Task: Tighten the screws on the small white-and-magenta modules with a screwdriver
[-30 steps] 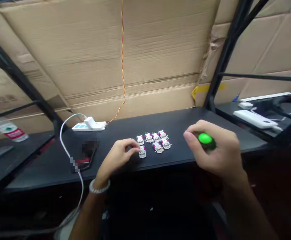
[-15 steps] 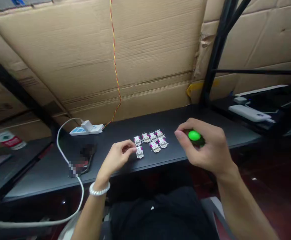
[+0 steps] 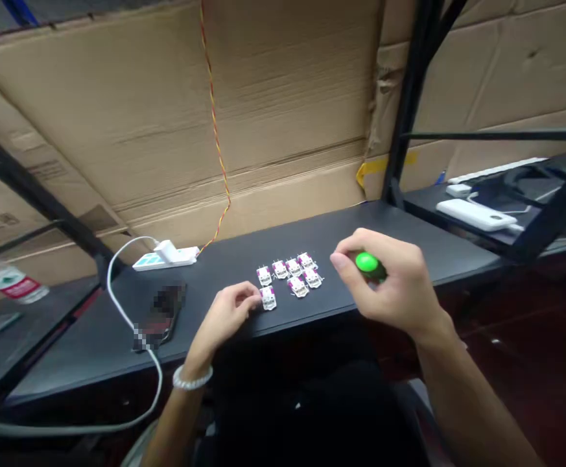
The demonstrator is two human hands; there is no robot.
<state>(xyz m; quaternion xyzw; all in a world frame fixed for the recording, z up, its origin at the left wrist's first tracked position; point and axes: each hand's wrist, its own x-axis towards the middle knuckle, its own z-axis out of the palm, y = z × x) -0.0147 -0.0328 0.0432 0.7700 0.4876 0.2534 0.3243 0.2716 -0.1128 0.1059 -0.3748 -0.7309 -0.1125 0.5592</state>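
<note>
1. Black desk (image 3: 399, 240) carries seven white-and-magenta switch modules (image 3: 287, 275), clustered mid-desk.
2. My right hand (image 3: 389, 279) curls closed, fingers and thumb gripping a green-capped button (image 3: 367, 262).
3. My left hand (image 3: 224, 318) curves loosely, pinching nothing, just beside the nearest module (image 3: 268, 298).

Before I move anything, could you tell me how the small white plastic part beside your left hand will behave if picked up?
The small white plastic part probably feels light and hard. Its thin metal pins look easily bent. On the smooth black desk it seems unlikely to roll, but may slide.
</note>
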